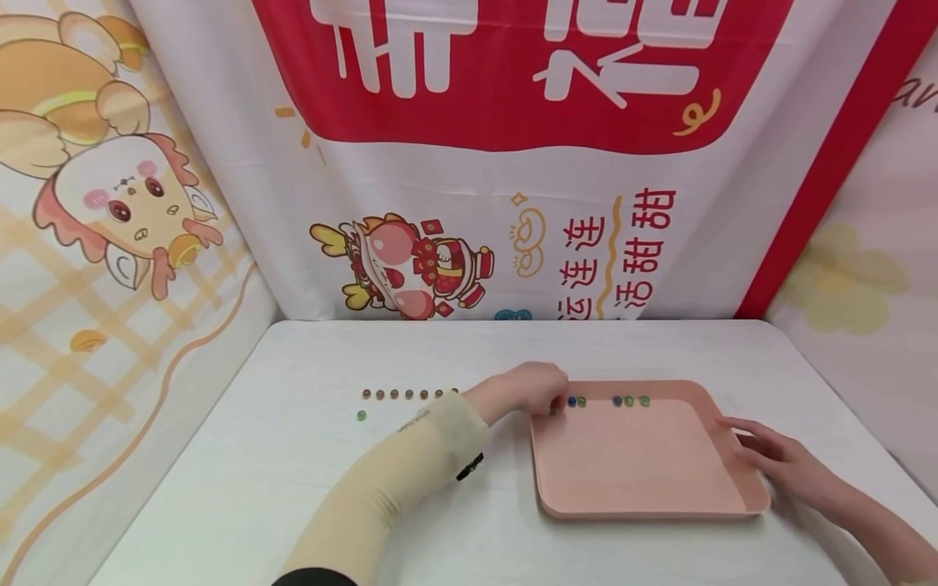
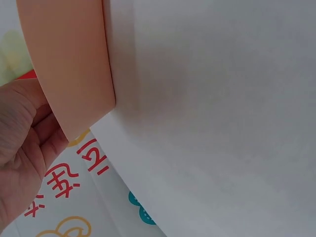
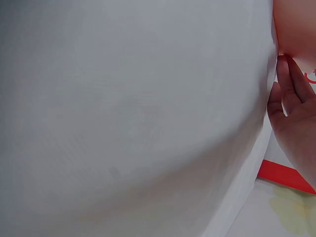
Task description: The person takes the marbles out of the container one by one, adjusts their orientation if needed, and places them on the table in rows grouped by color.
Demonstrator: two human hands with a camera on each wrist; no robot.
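Observation:
A pink tray [image 1: 623,480] lies on the white table. Inside its back edge sits a row of small glass marbles: a blue marble [image 1: 572,402] beside a green marble [image 1: 582,402], then, past a gap, another blue marble [image 1: 618,401] and two green ones. My left hand [image 1: 529,389] reaches over the tray's back-left corner, fingers bent down next to the first blue marble. What lies between its fingertips is hidden. At the tray's right side, my right hand [image 1: 784,464] touches the rim with extended fingers; the right wrist view shows straight fingers [image 3: 291,86] against the tray's outside.
To the left, a row of several dark marbles [image 1: 409,394] lies on the table, partly covered by the left sleeve [image 1: 388,480]. A single green marble [image 1: 361,415] sits in front of that row. Printed cloth [image 1: 469,187] hangs along the table's back and sides.

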